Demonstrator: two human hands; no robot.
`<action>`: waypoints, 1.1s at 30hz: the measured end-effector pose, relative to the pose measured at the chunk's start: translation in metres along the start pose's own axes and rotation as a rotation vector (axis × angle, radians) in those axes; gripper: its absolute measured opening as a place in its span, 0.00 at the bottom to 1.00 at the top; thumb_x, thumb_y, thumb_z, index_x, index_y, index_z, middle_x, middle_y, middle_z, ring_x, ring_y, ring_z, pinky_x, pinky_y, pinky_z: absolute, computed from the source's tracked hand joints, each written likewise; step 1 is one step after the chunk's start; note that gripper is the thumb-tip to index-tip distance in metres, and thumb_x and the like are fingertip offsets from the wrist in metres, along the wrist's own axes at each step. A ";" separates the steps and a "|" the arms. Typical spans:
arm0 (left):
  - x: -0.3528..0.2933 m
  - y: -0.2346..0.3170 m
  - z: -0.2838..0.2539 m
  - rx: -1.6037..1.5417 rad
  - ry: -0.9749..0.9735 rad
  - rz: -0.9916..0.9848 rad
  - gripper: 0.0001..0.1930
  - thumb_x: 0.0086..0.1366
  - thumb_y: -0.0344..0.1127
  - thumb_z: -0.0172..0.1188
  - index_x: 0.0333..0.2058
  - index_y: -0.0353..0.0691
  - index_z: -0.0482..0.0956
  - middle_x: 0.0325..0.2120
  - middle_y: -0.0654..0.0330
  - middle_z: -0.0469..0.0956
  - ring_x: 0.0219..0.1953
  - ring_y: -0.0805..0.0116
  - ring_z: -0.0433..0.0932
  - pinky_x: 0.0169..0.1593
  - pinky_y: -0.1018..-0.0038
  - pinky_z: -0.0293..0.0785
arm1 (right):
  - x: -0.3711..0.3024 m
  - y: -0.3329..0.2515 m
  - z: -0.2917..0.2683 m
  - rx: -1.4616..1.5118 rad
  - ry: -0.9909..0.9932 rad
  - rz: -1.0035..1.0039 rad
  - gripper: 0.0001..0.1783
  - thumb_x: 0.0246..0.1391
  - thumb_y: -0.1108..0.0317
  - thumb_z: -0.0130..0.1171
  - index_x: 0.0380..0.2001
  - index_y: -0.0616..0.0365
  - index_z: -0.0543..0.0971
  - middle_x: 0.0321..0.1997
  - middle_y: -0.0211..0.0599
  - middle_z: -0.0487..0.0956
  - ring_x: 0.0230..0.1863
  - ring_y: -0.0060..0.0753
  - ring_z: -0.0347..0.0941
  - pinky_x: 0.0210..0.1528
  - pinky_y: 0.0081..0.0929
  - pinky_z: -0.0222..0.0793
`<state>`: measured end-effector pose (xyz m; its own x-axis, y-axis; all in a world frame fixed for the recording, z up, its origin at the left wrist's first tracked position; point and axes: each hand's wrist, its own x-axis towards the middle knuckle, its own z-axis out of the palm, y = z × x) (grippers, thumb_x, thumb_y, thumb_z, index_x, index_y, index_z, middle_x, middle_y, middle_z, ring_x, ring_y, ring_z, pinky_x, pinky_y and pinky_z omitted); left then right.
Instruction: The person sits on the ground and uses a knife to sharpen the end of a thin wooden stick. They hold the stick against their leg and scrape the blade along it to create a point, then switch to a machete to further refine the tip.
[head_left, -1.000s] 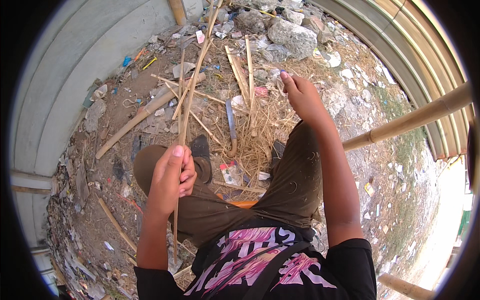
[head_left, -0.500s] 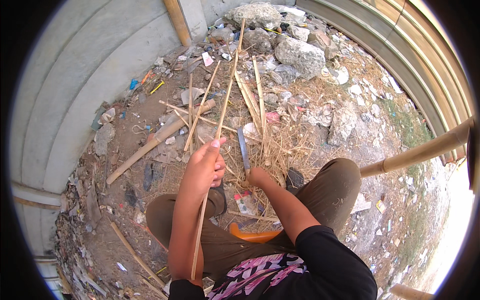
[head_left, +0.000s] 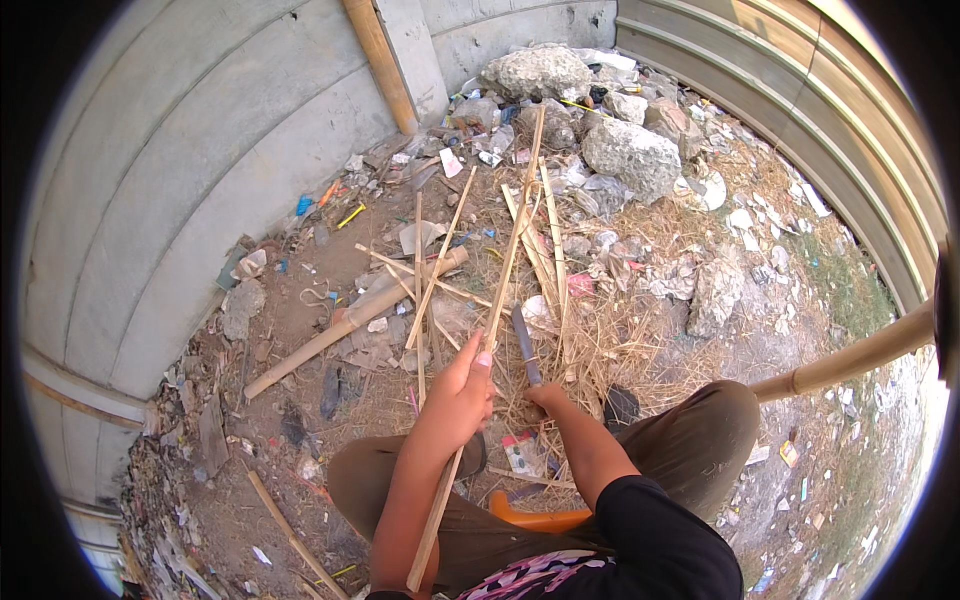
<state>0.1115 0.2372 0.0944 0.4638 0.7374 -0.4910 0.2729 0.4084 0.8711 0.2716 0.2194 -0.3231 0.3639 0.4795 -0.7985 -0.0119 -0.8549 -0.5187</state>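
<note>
My left hand (head_left: 460, 395) is closed around a long, thin bamboo strip (head_left: 508, 270), its forefinger stretched along the strip. The strip slants from the rubble side down past my left forearm to my lap. A thin curl of fibre hangs off its upper part. My right hand (head_left: 547, 397) grips the handle of a knife (head_left: 523, 335), whose dark blade points away from me, just right of the strip. Whether blade and strip touch, I cannot tell. Beyond them, several split bamboo strips (head_left: 552, 235) lie on the straw-like shavings (head_left: 600, 340).
A thick bamboo pole (head_left: 350, 325) and crossed strips lie left of my hands. Large rocks (head_left: 630, 158) and litter sit at the back. A concrete wall (head_left: 220, 160) rises at left, and another bamboo pole (head_left: 850, 350) juts in at right. Something orange (head_left: 535, 515) shows between my legs.
The whole view has tilted, so the scene sits lower and further right. My left hand and the strip have shifted slightly right. Both hands keep their hold.
</note>
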 end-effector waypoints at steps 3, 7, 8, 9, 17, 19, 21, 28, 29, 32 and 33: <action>-0.001 0.003 -0.005 -0.121 -0.099 0.067 0.21 0.77 0.36 0.43 0.66 0.49 0.62 0.22 0.70 0.60 0.19 0.83 0.59 0.22 0.83 0.58 | -0.003 -0.014 -0.046 0.301 -0.204 0.077 0.13 0.48 0.62 0.66 0.33 0.57 0.76 0.24 0.36 0.74 0.25 0.36 0.74 0.24 0.46 0.76; -0.006 0.017 -0.014 -0.175 -0.289 0.093 0.15 0.76 0.33 0.43 0.57 0.45 0.70 0.23 0.70 0.63 0.20 0.83 0.60 0.21 0.83 0.57 | -0.045 -0.059 -0.111 0.331 -0.193 0.012 0.09 0.52 0.64 0.62 0.25 0.54 0.73 0.14 0.31 0.67 0.12 0.28 0.62 0.17 0.35 0.69; -0.003 0.017 -0.024 -0.204 -0.315 0.103 0.13 0.76 0.34 0.43 0.54 0.43 0.71 0.22 0.70 0.63 0.19 0.83 0.60 0.21 0.83 0.57 | -0.051 -0.074 -0.126 0.324 -0.207 -0.012 0.09 0.52 0.65 0.61 0.25 0.55 0.73 0.14 0.30 0.67 0.12 0.28 0.61 0.17 0.34 0.69; -0.001 0.015 -0.037 -0.238 -0.323 0.108 0.11 0.76 0.34 0.44 0.51 0.41 0.72 0.22 0.70 0.64 0.19 0.82 0.61 0.21 0.83 0.57 | -0.070 -0.086 -0.140 0.343 -0.343 -0.152 0.09 0.55 0.68 0.58 0.25 0.63 0.75 0.14 0.36 0.69 0.10 0.31 0.64 0.13 0.30 0.60; 0.029 0.038 -0.021 -0.533 -0.381 0.417 0.43 0.66 0.77 0.35 0.40 0.34 0.73 0.18 0.69 0.63 0.16 0.79 0.60 0.19 0.79 0.54 | -0.197 -0.152 -0.190 1.155 -0.296 -0.317 0.04 0.58 0.72 0.53 0.28 0.56 0.70 0.16 0.23 0.65 0.14 0.20 0.63 0.19 0.25 0.70; 0.026 0.050 -0.029 -0.537 -0.366 0.533 0.44 0.65 0.78 0.35 0.41 0.34 0.74 0.18 0.70 0.62 0.16 0.79 0.59 0.20 0.79 0.54 | -0.255 -0.156 -0.176 1.245 -0.355 -0.365 0.08 0.57 0.69 0.55 0.26 0.51 0.67 0.13 0.20 0.55 0.12 0.19 0.54 0.15 0.23 0.56; 0.023 0.071 -0.027 -0.584 -0.431 0.568 0.44 0.64 0.78 0.39 0.44 0.34 0.73 0.18 0.70 0.61 0.16 0.80 0.57 0.21 0.80 0.54 | -0.289 -0.144 -0.167 1.228 -0.375 -0.397 0.10 0.57 0.67 0.56 0.25 0.52 0.68 0.13 0.20 0.56 0.11 0.19 0.55 0.15 0.25 0.57; 0.015 0.139 0.006 -0.283 -0.154 0.748 0.27 0.68 0.62 0.57 0.43 0.39 0.76 0.17 0.72 0.63 0.17 0.82 0.60 0.20 0.81 0.54 | -0.324 -0.091 -0.138 0.765 0.005 -0.847 0.11 0.57 0.64 0.60 0.27 0.57 0.71 0.12 0.22 0.63 0.11 0.19 0.59 0.14 0.23 0.57; 0.009 0.140 0.005 -0.248 -0.064 0.695 0.22 0.70 0.58 0.56 0.41 0.41 0.77 0.16 0.71 0.64 0.17 0.83 0.62 0.19 0.82 0.53 | -0.331 -0.092 -0.134 0.702 0.048 -0.859 0.11 0.58 0.64 0.61 0.27 0.58 0.72 0.12 0.23 0.65 0.11 0.18 0.61 0.14 0.21 0.57; 0.026 0.134 -0.016 0.152 0.166 0.559 0.24 0.69 0.59 0.55 0.37 0.40 0.80 0.15 0.69 0.65 0.18 0.80 0.66 0.21 0.77 0.59 | -0.343 -0.090 -0.124 0.643 0.086 -0.966 0.12 0.58 0.64 0.62 0.27 0.58 0.73 0.14 0.24 0.67 0.12 0.17 0.63 0.15 0.21 0.58; 0.027 0.134 -0.022 0.451 0.349 0.570 0.27 0.68 0.62 0.55 0.34 0.39 0.83 0.15 0.66 0.67 0.20 0.75 0.69 0.26 0.71 0.66 | -0.341 -0.085 -0.117 0.634 0.108 -1.010 0.11 0.59 0.65 0.63 0.28 0.59 0.76 0.16 0.20 0.68 0.17 0.11 0.60 0.19 0.19 0.55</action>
<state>0.1419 0.3241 0.1984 0.3648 0.9228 0.1242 0.4221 -0.2828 0.8613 0.2574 0.1054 0.0295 0.5490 0.8328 0.0708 -0.1217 0.1635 -0.9790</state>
